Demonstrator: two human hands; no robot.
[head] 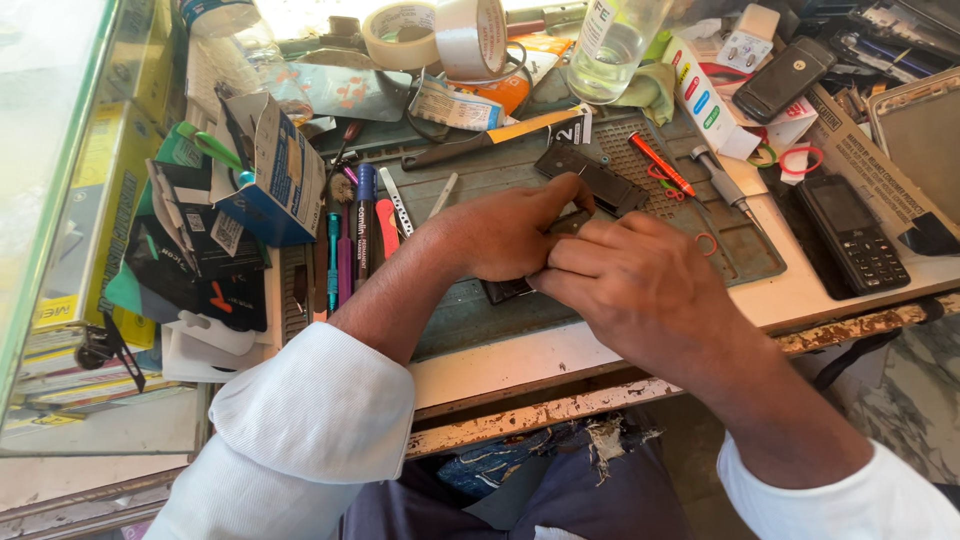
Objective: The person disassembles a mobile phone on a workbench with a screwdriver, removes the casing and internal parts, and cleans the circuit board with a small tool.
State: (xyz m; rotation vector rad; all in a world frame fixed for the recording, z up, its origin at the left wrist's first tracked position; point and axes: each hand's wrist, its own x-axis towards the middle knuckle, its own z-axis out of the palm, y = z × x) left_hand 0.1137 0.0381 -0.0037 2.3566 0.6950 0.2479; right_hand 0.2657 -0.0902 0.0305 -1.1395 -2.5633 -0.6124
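Here, 2 hands, left hand (500, 235) and right hand (635, 285), around possibly a dark phone (510, 288).

Blue and white box (283, 165): open carton, tilted, at the left edge of the green mat, above the row of pens.
Yellow boxes (95, 215): flat stack standing behind the glass pane on the far left — yellow with dark print.
Long white box (700, 95): narrow, with coloured ovals along its side, lying right of the clear bottle.
Bottle label (600, 15): white paper band on the clear bottle at the top.
Keypad phone screen (842, 205): dark, unlit — on the black phone at the right table edge.
Second phone (785, 78): black, dark face, at top right.
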